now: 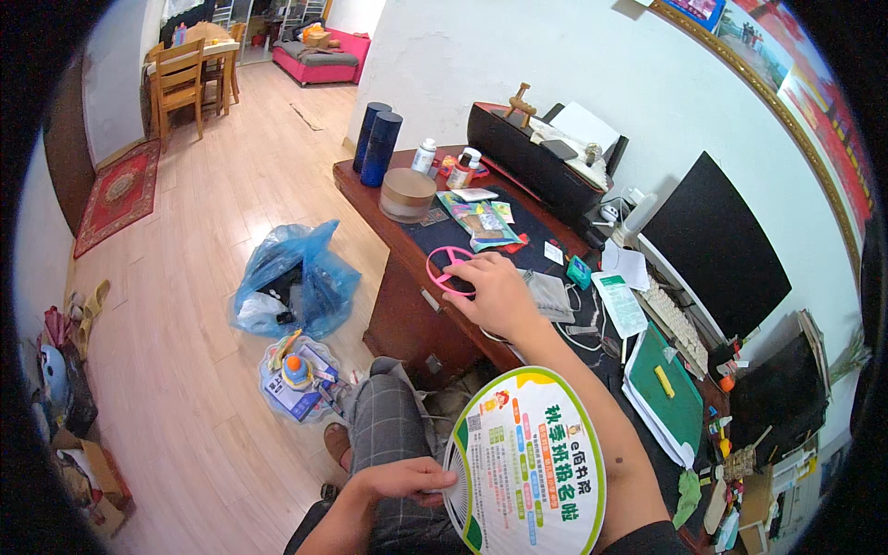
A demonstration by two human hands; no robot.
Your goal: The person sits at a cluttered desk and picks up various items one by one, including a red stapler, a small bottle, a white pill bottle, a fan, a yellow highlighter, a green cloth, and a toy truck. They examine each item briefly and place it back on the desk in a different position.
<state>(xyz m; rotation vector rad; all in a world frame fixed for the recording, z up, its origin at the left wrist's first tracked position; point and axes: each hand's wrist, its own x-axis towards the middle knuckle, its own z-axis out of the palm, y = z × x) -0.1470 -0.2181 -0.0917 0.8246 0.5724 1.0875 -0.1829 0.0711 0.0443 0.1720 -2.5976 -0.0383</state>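
My left hand (409, 479) grips the narrow end of a printed hand fan (531, 465), its face turned up above my lap. The fan bears writing and covers part of my right forearm. Over the near edge of the dark red desk (399, 260), my right hand (489, 288) has thumb and fingers on the rim of a pink plastic ring with spokes (451, 270). A colourful plastic packet (483, 220) lies beyond the ring, and a grey cloth pouch (551, 295) is to the right of my right hand.
Dark blue cylinders (381, 149), a round lidded jar (408, 194) and bottles stand at the desk's far left. A monitor (718, 243), keyboard (669, 326) and green folder (666, 388) are at right. On the floor sit a blue plastic bag (326, 284) and a tray (267, 374) with a toy.
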